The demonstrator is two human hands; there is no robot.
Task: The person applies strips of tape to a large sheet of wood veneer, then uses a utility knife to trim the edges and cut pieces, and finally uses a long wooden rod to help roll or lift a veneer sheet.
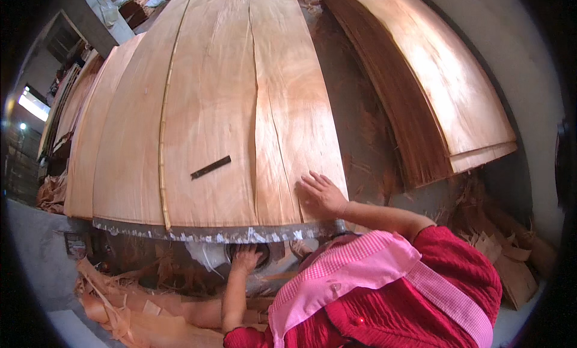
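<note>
My right hand (321,191) lies with spread fingers on a wide pale wood veneer sheet (222,83) near the bench's right front. My left hand (245,258) is low, under the front edge, at a dark round container (260,256); its fingertips are in shadow, so what they touch is unclear. A thin bamboo strip (167,107) runs lengthwise over the sheets, and a short dark flat bar (210,167) rests left of my right hand.
A stack of veneer (451,83) stands at right. More stacked sheets (81,98) line the left side, with a pillar (108,14) behind. Veneer scraps (150,312) litter the floor below the bench's ragged front edge (204,234). A white plastic bag (204,255) hangs underneath.
</note>
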